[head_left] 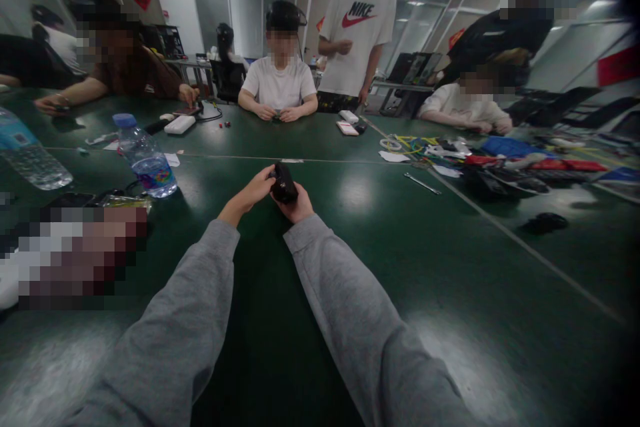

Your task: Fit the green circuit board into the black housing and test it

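A small black boxy device [285, 184] is held up in front of me, over the middle of the green table [330, 293]. My right hand [300, 204] wraps round it from below and the right side. The fingers of my left hand [256, 189] are closed against its upper left edge. I cannot make out its exact kind, and the fingertips behind it are partly hidden. Grey sleeves cover both my forearms.
Water bottles [150, 163] stand at the left, near a blurred-out patch [75, 253]. A wrench [423, 183] lies to the right, before a heap of cables and tools [530, 163]. A dark mouse-like object [547, 221] is nearer. People sit across the table.
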`<state>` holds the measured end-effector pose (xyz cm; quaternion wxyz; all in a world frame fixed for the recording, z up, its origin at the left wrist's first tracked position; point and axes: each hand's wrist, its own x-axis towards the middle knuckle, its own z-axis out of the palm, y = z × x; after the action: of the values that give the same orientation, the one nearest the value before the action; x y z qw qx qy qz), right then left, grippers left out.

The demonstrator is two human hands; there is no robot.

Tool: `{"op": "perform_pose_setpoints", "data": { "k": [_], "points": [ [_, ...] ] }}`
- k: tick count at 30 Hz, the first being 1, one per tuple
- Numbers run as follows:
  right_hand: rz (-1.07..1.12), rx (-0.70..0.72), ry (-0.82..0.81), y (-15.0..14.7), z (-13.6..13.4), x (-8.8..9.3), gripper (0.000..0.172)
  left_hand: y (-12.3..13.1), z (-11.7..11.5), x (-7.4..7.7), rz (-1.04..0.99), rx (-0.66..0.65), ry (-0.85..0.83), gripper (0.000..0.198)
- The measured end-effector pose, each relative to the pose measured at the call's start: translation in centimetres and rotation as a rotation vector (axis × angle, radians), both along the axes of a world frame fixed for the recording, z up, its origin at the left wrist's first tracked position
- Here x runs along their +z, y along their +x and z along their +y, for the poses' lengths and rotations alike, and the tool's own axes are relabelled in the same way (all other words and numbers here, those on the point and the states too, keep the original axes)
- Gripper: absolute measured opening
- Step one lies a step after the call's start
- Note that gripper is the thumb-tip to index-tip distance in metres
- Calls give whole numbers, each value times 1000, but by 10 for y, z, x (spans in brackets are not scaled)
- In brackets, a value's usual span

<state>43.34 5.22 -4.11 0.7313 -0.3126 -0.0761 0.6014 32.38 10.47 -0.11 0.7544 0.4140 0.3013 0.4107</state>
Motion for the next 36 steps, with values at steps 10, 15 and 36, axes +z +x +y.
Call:
{"op": "perform_pose_setpoints", "data": {
  "k": [10, 15, 36],
  "points": [
    [67, 58, 58, 5, -5, 1, 30, 0, 3, 2, 193, -26, 276, 43],
    [85, 59, 57, 4, -7, 3, 30, 0, 5, -1, 195, -21, 311, 34],
    [156, 61, 12, 4, -12, 11, 28, 10, -13, -4, 719, 65, 909, 82]
  ]
}}
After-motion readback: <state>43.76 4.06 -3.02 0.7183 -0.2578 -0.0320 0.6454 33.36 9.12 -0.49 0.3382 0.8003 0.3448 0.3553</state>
